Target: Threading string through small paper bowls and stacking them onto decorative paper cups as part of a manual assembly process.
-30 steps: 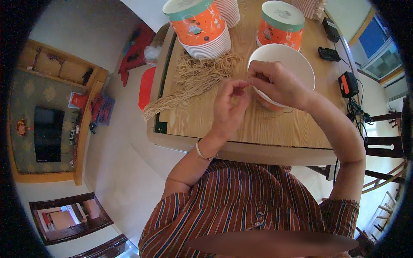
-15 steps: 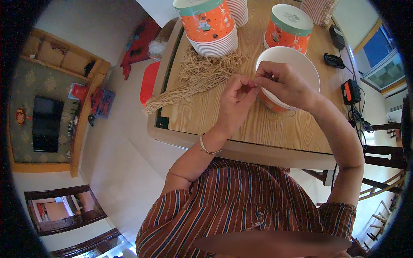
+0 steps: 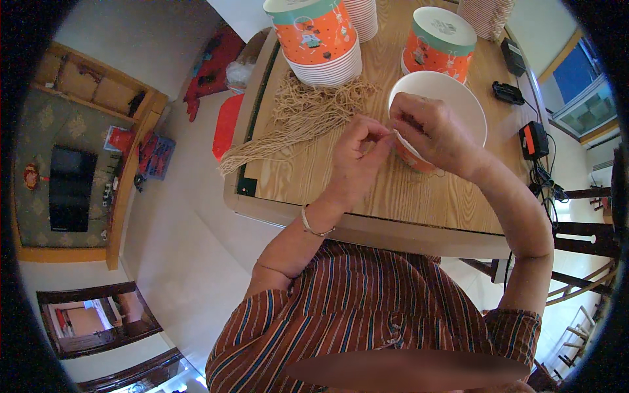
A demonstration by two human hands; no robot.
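Your left hand (image 3: 357, 154) is pinching its thumb and forefinger together at the near rim of the white paper bowl (image 3: 438, 105), the grip narrow and closed on what looks like a thin string; the string itself is too fine to make out. Your right hand (image 3: 429, 131) is resting over the same rim, fingers curled down onto the bowl's edge and holding it, its fingertips just beside those of your left hand. The bowl is standing upright on the wooden table (image 3: 341, 183), toward the near edge. A loose bundle of tan strings (image 3: 298, 121) is lying on the table to your left of the bowl, trailing over the table's left edge. Behind it is standing a stack of orange printed bowls (image 3: 318, 39), and another orange bowl (image 3: 438, 42) is sitting upside down just beyond the white one.
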